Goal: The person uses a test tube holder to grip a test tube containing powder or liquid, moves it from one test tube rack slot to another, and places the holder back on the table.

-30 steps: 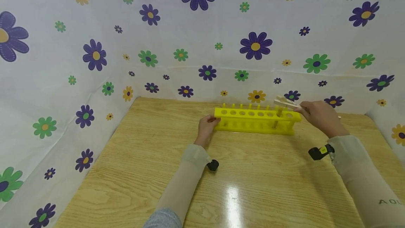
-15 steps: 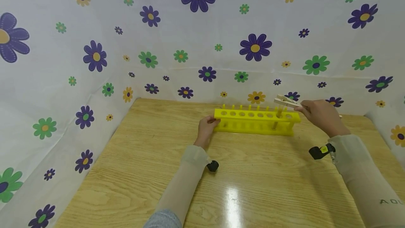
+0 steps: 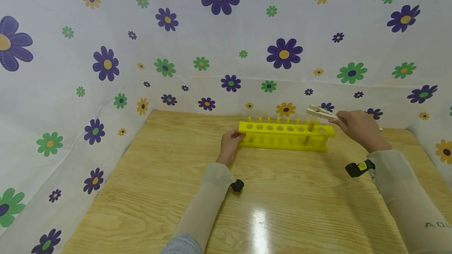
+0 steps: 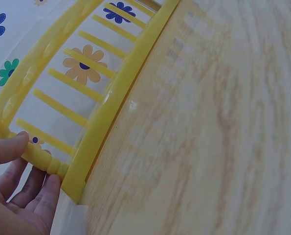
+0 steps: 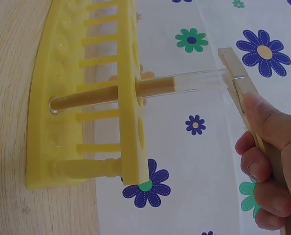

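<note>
A yellow test tube rack (image 3: 279, 128) stands upright at the back of the table. My left hand (image 3: 230, 144) grips the post at its left end, thumb and fingers (image 4: 45, 196) round it in the left wrist view. In my right hand (image 3: 361, 127) is a wooden test tube holder (image 3: 319, 111), fingers curled round its handle. A glass test tube (image 5: 150, 88) with brown liquid stands in a hole near the rack's right end, its bottom on the rack's base. The holder's jaws are at the tube's top; whether they clamp it is hard to tell.
The wooden table (image 3: 176, 191) stretches in front of the rack. Close behind it hangs a white flowered cloth (image 3: 197, 42), which also runs down the left side. Several yellow pegs (image 4: 81, 66) rise along the rack's back.
Both hands, the rack, the test tube and the holder stay in place. Only the head view has shifted very slightly.
</note>
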{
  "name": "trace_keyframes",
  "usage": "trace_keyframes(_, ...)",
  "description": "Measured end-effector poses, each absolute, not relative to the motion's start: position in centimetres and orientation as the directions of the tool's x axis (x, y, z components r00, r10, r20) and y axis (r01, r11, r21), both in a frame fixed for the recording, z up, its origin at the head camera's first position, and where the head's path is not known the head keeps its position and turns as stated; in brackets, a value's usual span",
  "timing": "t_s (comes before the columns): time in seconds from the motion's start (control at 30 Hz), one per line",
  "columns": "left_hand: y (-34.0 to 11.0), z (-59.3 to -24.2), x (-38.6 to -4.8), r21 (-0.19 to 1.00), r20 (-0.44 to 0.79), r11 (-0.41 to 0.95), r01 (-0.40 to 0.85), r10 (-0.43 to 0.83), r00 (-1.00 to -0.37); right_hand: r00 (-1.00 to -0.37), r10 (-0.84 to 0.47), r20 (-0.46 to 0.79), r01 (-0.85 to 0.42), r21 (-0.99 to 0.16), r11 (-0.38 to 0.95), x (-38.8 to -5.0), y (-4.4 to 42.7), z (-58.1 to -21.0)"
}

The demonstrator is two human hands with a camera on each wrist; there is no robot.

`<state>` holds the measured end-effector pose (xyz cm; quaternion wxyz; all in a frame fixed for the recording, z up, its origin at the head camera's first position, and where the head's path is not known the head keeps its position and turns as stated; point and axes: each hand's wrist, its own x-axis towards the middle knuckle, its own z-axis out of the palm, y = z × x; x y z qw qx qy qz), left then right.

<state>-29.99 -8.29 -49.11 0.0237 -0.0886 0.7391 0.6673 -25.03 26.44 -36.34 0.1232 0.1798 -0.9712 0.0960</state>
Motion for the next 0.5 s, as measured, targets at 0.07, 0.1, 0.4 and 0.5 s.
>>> trace_keyframes(0.07, -8.29, -49.1, -30.01, 0.982, -0.152, 0.095, -0.162, -0.1, -0.983, -0.904, -0.327, 0.276, -0.374, -0.137, 0.917, -25.03, 26.46, -36.32)
trace_keyframes(0.1, -8.3, -49.08, -30.0, 0.982, -0.153, 0.095, -0.162, -0.1, -0.983, -0.904, -0.327, 0.275, -0.373, -0.136, 0.918, -25.01, 26.47, -36.31)
trace_keyframes(0.4, -8.4, -48.87, -29.88, 0.982, -0.152, 0.101, -0.162, -0.097, -0.984, -0.907, -0.322, 0.271, -0.367, -0.133, 0.921, -24.88, 26.58, -36.3)
trace_keyframes(0.5, -8.44, -48.93, -29.91, 0.981, -0.156, 0.101, -0.166, -0.096, -0.983, -0.903, -0.325, 0.281, -0.372, -0.133, 0.919, -24.78, 26.64, -36.38)
